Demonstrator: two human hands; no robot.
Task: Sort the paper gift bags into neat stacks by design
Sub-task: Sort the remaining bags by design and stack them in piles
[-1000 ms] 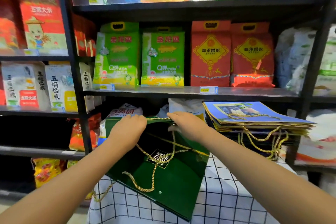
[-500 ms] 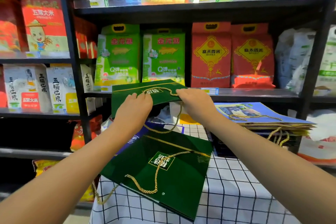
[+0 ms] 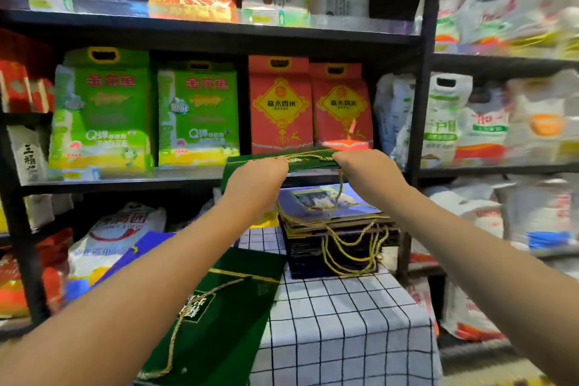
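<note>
Green paper, a flat gift bag point(image 3: 308, 159) is held up level in front of the middle shelf point(image 3: 125, 177), above the stack of blue bags point(image 3: 329, 213). Both arms reach forward: the left hand point(image 3: 255, 183) grips its left part and the right hand point(image 3: 363, 171) its right end, fingers curled over the far edge; their tips are hidden. 1 more green bag point(image 3: 219, 316) with a gold cord lies on the checked cloth point(image 3: 344, 323) near the left arm, its white label too blurred to read. Behind stand 2 green rice packs point(image 3: 103, 110) printed "Q" and 2 red rice packs point(image 3: 280, 106).
</note>
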